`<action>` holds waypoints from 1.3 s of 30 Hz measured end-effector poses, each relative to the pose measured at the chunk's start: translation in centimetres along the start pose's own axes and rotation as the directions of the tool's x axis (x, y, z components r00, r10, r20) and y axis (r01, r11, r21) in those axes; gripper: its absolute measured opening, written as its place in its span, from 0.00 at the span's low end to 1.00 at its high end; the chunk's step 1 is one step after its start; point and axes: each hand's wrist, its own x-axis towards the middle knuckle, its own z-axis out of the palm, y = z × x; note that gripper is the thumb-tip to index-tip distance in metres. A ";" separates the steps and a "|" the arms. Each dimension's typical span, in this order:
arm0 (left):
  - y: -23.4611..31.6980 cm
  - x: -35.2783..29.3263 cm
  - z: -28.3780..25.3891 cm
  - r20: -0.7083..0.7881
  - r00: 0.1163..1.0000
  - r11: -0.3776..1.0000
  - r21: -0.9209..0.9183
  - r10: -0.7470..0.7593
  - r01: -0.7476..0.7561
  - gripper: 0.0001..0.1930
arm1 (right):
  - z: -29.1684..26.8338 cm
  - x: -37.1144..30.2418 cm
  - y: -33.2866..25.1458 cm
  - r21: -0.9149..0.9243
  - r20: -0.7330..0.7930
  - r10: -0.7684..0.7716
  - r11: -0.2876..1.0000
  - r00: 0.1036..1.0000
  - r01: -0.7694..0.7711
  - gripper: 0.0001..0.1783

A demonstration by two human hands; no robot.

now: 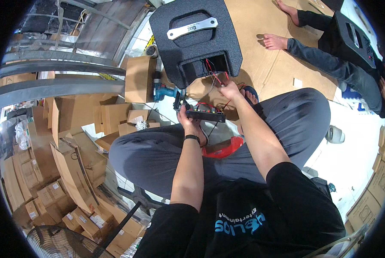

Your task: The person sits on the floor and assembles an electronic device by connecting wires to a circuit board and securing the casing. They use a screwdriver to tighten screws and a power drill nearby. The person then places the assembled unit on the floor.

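Note:
In front of me stands a black textured speaker cabinet (196, 48) with a grey strap handle (192, 29). Its lower side has a rectangular opening, and thin red and black wires (209, 65) come out of it. My left hand (188, 122) grips a black amplifier panel (206, 116) with circuit parts on its upper side, below the opening. Pinched on the red wires close to the opening's right corner is my right hand (231, 90). More wires run between the panel and the cabinet. What the right fingertips hold exactly is partly hidden.
Left of the panel is a teal cordless drill (161, 92) beside a cardboard box (137, 81). A red tray-like object (225, 148) lies between my legs. Another person's bare foot (275, 41) rests on a cardboard sheet (265, 71), near a second speaker (345, 38). Cartons (50, 193) crowd the left.

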 end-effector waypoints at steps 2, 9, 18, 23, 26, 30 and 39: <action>0.1 0.0 0.1 0.009 0.999 0.999 -0.025 0.034 -0.034 0.27 | -0.4 -0.4 -0.1 0.054 0.105 0.099 0.993 0.990 -0.105 0.34; 0.1 -0.3 1.2 -0.117 0.987 0.993 -0.031 0.108 -0.112 0.24 | 0.3 -6.3 1.4 0.347 0.369 0.441 0.751 0.818 -0.562 0.58; -1.9 4.3 -2.8 0.111 0.978 0.969 -0.153 -0.177 0.193 0.21 | 4.2 -4.2 3.3 0.705 0.442 0.274 0.483 0.854 -0.519 0.41; -1.6 4.6 -4.0 0.289 0.932 0.950 -0.155 -0.218 0.270 0.25 | 4.2 -3.1 4.4 0.696 0.332 0.162 0.623 0.929 -0.357 0.27; -1.4 4.6 -4.1 0.275 0.932 0.953 -0.121 -0.237 0.278 0.32 | 4.6 -2.8 5.6 0.695 0.314 0.147 0.637 0.938 -0.332 0.23; -1.9 4.5 -3.7 0.250 0.926 0.947 -0.083 -0.282 0.311 0.40 | 4.3 -1.3 6.8 0.836 0.342 0.043 0.443 0.939 -0.325 0.17; -0.7 2.4 -0.6 0.087 0.966 0.970 0.019 -0.242 0.241 0.48 | 1.6 -1.4 7.2 0.566 0.152 0.206 0.784 0.967 -0.256 0.28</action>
